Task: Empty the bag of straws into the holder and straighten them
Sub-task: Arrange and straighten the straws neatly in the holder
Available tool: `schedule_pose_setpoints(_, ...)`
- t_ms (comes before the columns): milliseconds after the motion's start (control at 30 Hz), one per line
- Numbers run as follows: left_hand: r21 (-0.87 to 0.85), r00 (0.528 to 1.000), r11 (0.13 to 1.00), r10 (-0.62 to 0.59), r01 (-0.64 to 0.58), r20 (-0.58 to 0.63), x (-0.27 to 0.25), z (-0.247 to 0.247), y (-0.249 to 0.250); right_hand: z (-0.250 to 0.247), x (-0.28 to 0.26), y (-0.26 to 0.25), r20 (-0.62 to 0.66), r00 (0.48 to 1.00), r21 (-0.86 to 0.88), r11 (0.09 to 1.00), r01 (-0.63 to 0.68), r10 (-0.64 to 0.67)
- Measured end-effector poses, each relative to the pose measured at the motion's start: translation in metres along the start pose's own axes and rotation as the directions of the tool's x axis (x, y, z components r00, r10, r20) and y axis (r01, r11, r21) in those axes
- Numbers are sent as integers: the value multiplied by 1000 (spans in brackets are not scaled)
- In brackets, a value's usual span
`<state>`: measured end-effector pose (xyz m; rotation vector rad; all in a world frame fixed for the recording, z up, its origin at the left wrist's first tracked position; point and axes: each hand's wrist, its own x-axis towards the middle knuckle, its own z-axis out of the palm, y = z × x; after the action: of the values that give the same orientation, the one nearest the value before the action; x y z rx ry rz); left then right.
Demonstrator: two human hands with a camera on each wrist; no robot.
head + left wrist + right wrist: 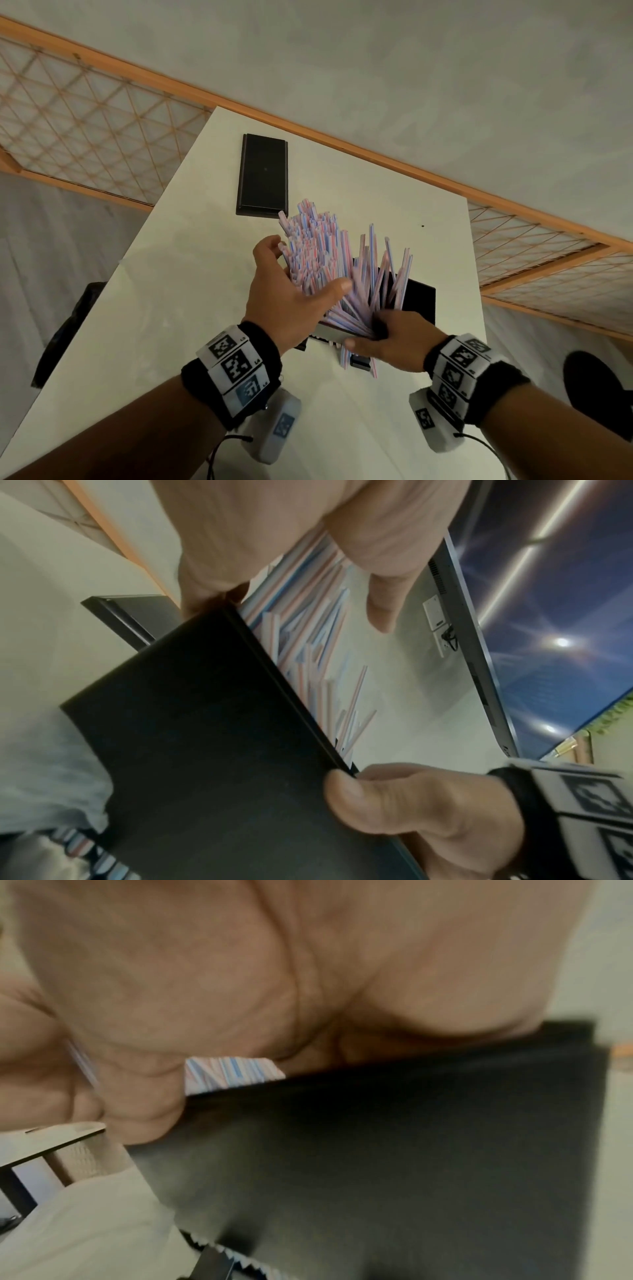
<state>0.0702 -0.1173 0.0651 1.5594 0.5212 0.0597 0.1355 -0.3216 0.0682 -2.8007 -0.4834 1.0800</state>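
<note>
Many striped straws (322, 260) fan toward twelve o'clock from the black holder (419, 298) at table (164, 301) centre; the left hand (291, 294) cups the leaning bundle from nine o'clock. Left wrist: the right hand (411, 802) grips the holder's edge. Right wrist: palm on the holder, fingers blurred.

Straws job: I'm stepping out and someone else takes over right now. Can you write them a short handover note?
Left hand grips a bunch of straws standing in the black holder.
Right hand holds the holder's near rim.
Done: straws are in the holder.
Left: they fan out unevenly, a few lie at the holder's foot; gather and straighten.
The lid lies behind on the table.
</note>
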Motion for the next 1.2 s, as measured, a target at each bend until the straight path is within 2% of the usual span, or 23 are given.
schedule_pose_setpoints(133,-20,999,999,38,-38,-3,0,2,-2,11,14,-9,-10,995,130,986,100,-100)
schedule_pose_setpoints(300,-26,999,998,53,-53,9,1,2,-5,10,27,-16,88,995,67,997,48,-54)
schedule_pose_setpoints(433,-41,997,997,72,-71,24,3,3,-7,7,32,-26,107,991,165,984,64,-82)
schedule_pose_setpoints(567,-41,997,996,76,-75,20,5,3,-5,4,30,-31,27,990,226,966,128,-138)
schedule_pose_setpoints(667,-43,997,996,80,-80,5,5,2,-5,-2,25,-37,-45,976,387,897,213,-212)
schedule_pose_setpoints(733,-41,997,996,75,-74,14,5,2,-4,-7,23,-37,-120,961,423,863,278,-251)
schedule_pose_setpoints(833,-42,998,997,67,-67,17,5,2,-5,-7,23,-32,-179,946,424,847,322,-270)
schedule_pose_setpoints(967,-12,998,998,67,-67,-4,6,4,-7,-2,24,-22,-46,976,345,913,217,-215)
schedule_pose_setpoints(1067,-9,998,998,69,-69,2,4,5,-5,-3,19,-23,49,976,238,952,194,-211)
schedule_pose_setpoints(1133,-42,997,996,73,-73,2,3,5,-2,-4,14,-24,55,979,136,973,187,-196)
schedule_pose_setpoints(1200,-80,997,994,80,-80,-3,1,4,-1,-5,9,-21,4,986,66,984,167,-167)
